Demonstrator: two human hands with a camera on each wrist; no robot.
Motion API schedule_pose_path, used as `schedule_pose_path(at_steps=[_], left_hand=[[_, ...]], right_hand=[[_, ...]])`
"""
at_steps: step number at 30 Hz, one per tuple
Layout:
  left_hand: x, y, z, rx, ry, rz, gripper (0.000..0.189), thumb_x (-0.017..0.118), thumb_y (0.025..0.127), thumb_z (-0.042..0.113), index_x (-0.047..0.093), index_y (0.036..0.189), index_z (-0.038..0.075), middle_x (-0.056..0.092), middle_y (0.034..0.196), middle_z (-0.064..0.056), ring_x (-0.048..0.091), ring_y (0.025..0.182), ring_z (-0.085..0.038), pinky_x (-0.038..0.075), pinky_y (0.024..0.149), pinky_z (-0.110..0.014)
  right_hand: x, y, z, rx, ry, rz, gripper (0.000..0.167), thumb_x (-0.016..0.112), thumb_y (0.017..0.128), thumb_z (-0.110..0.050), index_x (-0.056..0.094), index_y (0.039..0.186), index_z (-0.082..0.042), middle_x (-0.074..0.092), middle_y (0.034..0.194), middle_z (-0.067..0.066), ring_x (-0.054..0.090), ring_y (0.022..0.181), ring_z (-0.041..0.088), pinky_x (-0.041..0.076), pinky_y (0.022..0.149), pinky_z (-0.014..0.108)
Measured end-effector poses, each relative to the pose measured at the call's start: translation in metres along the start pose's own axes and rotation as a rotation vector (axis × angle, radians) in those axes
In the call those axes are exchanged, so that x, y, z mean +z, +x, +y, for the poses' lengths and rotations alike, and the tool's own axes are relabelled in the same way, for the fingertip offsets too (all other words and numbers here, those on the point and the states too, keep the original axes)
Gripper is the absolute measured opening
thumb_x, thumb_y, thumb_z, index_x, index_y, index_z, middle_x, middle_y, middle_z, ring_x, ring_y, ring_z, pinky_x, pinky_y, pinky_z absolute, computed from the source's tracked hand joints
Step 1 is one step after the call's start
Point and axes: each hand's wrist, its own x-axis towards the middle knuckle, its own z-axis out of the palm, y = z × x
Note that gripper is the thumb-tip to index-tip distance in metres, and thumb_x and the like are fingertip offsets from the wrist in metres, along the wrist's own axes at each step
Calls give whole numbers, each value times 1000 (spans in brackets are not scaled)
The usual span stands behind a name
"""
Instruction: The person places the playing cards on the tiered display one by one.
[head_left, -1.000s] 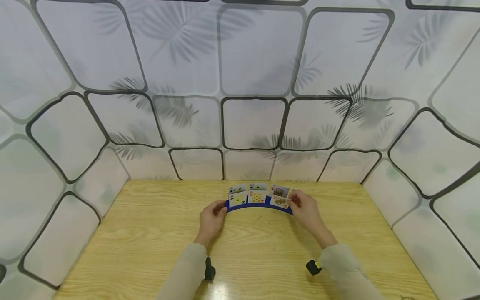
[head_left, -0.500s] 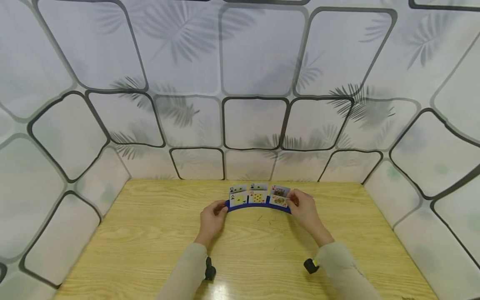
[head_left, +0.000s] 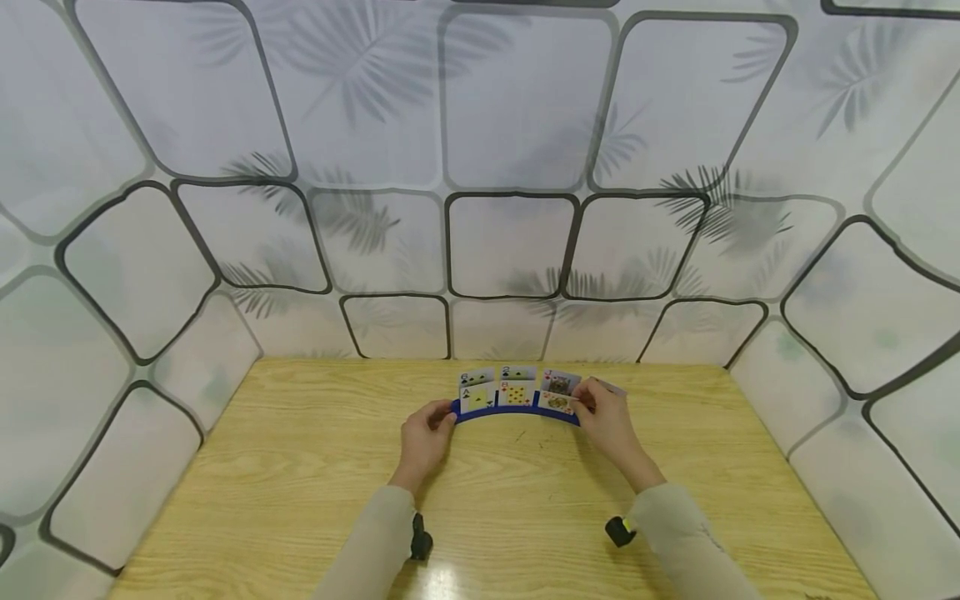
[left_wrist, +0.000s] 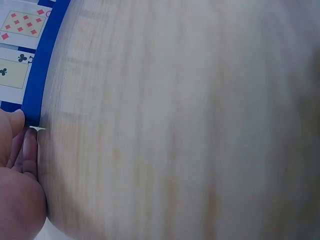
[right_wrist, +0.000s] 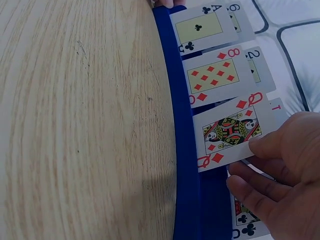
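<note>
A curved blue playing card holder (head_left: 517, 410) stands on the table with two rows of cards. My left hand (head_left: 425, 437) grips its left end, thumb (left_wrist: 15, 120) on the blue edge. At the right part of the holder, my right hand (head_left: 609, 417) pinches the queen of diamonds (right_wrist: 230, 132) by its edge, the card's lower side at the front slot. Beside it in the front row are the eight of diamonds (right_wrist: 215, 77) and the ace of clubs (right_wrist: 200, 29). Behind them rise a six (head_left: 477, 377), a two (head_left: 517, 372) and a jack (head_left: 560, 382).
A face card of clubs (right_wrist: 245, 227) shows partly under my right hand's fingers. The wood-grain table (head_left: 300, 467) reaches back to a patterned fabric wall (head_left: 510, 250), which also rises on both sides.
My right hand has shifted slightly left with the queen of diamonds, and more of the card behind that hand shows. My left hand keeps its grip on the holder's end.
</note>
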Motion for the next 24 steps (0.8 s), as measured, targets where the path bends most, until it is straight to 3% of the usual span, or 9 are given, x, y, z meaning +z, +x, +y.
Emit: schedule_pose_path(at_steps=[11,17,24], left_hand=[[1,-1,1,6,19,14,24,70,100,3,74,123,0,78,114,-17,74,101,-30,62,90,-44],[1,-1,0,21,22,21,24,70,99,2,74,123,0,78,115,-17,74,103,-31,62,92,-45],[2,0,0,-3,8,12,25,69,100,4,74,124,1,78,117,-16,74,106,-31,61,94,-46]], right_hand=[[2,0,0,18,-2,-8,6,70,99,0,66,103,0,75,100,15,73,94,28,62,79,34],[2,-1,-1,-3,-41,-3,5,70,99,-2,65,100,-3,75,95,13,72,88,28,59,71,33],[4,0,0,4,-53,-7,5,70,99,-4,65,101,-3,74,94,12,70,84,23,54,67,27]])
